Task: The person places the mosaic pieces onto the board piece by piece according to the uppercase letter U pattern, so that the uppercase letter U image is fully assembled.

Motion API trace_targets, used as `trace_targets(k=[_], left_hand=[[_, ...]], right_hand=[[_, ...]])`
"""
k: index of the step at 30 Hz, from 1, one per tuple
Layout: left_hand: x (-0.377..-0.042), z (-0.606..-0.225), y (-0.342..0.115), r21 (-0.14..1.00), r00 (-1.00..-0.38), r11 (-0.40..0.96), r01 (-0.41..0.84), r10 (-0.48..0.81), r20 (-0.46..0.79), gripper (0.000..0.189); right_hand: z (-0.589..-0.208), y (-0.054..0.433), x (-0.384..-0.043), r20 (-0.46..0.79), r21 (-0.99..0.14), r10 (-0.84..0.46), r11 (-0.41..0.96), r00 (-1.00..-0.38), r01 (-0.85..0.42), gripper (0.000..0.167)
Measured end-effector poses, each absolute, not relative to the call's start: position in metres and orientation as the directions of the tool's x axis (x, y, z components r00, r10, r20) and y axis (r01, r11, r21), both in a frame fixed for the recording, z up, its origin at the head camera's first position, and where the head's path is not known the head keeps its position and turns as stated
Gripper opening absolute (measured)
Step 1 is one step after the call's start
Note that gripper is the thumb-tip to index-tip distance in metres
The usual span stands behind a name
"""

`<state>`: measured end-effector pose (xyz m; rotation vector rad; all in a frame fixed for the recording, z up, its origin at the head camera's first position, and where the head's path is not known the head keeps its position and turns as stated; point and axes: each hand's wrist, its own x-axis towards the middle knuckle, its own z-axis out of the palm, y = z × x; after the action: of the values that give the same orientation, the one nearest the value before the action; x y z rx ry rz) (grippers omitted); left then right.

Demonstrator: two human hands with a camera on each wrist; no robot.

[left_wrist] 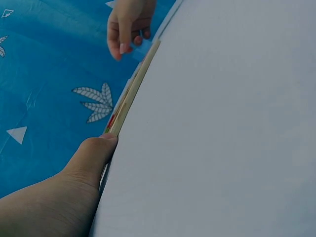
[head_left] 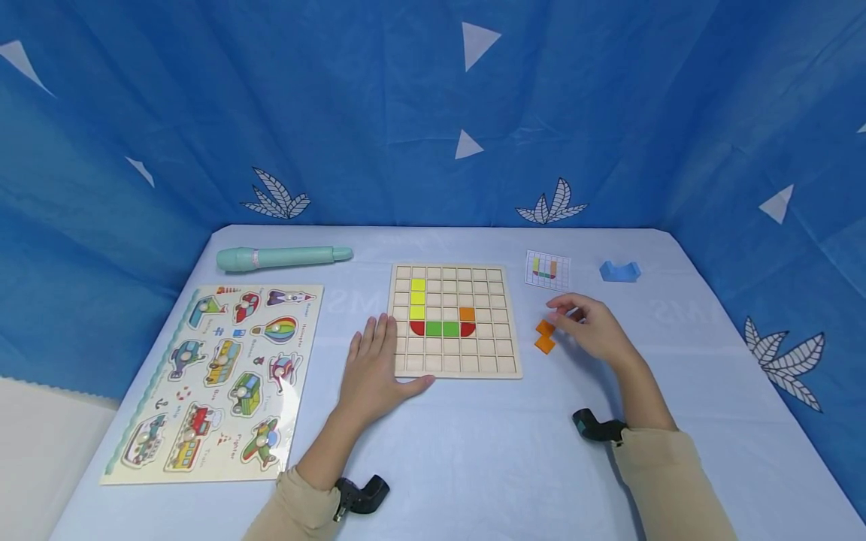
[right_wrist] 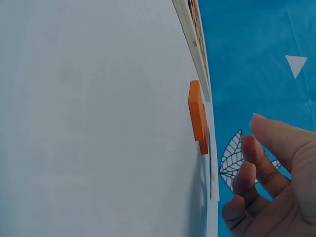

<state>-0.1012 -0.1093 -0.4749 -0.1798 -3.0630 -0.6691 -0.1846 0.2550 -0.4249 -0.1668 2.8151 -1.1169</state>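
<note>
A wooden grid board (head_left: 490,364) lies mid-table, holding a yellow column, two green squares, two red rounded corner pieces and one orange square (head_left: 467,314). My left hand (head_left: 372,372) rests at its lower left corner, fingers straight along the left side and thumb at the front edge. Just right of the board lie two orange square tiles (head_left: 544,345), also seen edge-on in the right wrist view as orange tiles (right_wrist: 196,116). Above and beside them is my right hand (head_left: 590,324), fingers loosely bent, with nothing between thumb and fingertips.
A small pattern card (head_left: 547,271) lies behind the tiles, with a blue notched block (head_left: 619,271) to its right. At left is a picture puzzle board (head_left: 223,383) with vehicle pieces; a mint-green tube-like object (head_left: 284,258) lies behind it. A blue curtain (head_left: 379,113) backs the table.
</note>
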Motion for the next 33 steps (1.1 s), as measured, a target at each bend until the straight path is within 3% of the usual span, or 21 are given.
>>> trace_targets(k=[33], left_hand=[[-0.101,-0.473,-0.109,0.403,-0.994,0.909,0.104,0.109,0.011,0.123]], right_hand=[[-0.441,0.261,-0.181,-0.113,-0.666,-0.181,0.744,-0.977,-0.061,0.023]])
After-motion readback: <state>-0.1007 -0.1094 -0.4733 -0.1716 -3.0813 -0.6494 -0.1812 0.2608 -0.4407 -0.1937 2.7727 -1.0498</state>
